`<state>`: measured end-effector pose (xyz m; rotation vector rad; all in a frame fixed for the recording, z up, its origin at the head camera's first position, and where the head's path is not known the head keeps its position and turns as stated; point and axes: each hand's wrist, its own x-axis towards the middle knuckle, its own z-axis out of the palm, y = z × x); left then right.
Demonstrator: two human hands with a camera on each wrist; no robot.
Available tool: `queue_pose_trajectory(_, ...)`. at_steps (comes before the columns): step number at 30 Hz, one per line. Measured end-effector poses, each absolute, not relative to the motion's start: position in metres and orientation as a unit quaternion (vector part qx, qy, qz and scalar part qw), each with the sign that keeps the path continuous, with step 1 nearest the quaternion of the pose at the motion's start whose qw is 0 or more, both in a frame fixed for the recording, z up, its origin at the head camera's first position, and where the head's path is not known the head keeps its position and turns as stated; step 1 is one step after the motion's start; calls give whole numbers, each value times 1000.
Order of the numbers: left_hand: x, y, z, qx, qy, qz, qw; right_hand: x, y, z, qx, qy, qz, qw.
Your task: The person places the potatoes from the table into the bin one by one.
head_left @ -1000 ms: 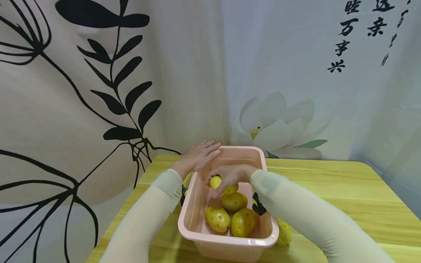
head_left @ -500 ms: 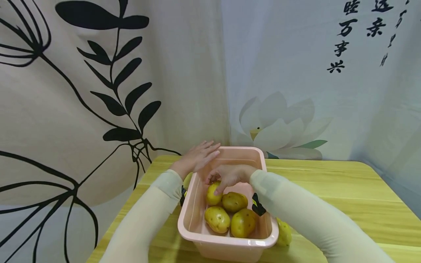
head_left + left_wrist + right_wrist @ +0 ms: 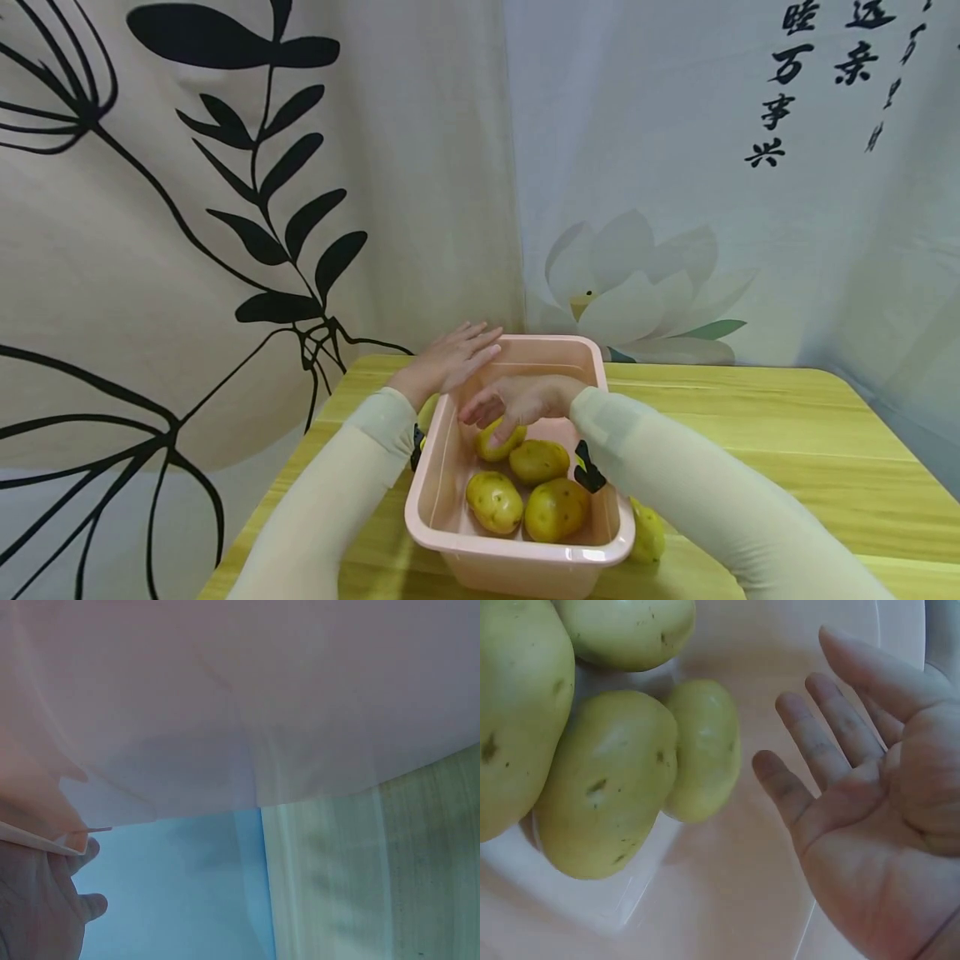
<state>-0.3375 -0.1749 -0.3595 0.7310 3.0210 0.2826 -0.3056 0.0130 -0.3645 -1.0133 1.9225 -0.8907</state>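
Note:
A pink plastic tub [image 3: 525, 546] on the table has several yellow potatoes inside. My left hand [image 3: 450, 358] rests on its far left rim with fingers extended; in the left wrist view that hand [image 3: 37, 907] lies along the edge, thumb and fingertip showing past it. Inside the tub, my right hand [image 3: 525, 400] is over the farthest potato [image 3: 491, 451], which it partly hides. The right wrist view has this hand [image 3: 870, 795] with spread fingers and a bare palm, a gap away from the nearest potato [image 3: 705, 750].
A further potato [image 3: 648, 533] lies on the wooden table [image 3: 750, 433] against the tub's right side. Another potato [image 3: 427, 410] peeks out on the left, behind the sleeve. A printed curtain [image 3: 435, 167] hangs behind the table.
My right hand held a potato in the tub, set it down by the others and let go; its fingers have spread. The neighbouring potato shifted slightly right. My left hand stayed put.

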Motion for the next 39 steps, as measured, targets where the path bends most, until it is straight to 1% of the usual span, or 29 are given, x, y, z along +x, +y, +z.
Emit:
queue_pose_trajectory(6, -337, -175, -361, 236, 968, 88, 9, -306, 12, -366, -394, 731, -373, 415)
queue_pose_trajectory(16, -338, -174, -361, 237, 968, 86, 3, -304, 14, -365, -377, 726, -383, 429)
queue_pose_trajectory(27, -338, -175, -360, 239, 967, 94, 1, -301, 16, -364, -348, 724, -379, 460)
queue_pose_trajectory(39, -337, -173, -360, 235, 967, 102, 1, -302, 18, -362, -336, 734, -375, 456)
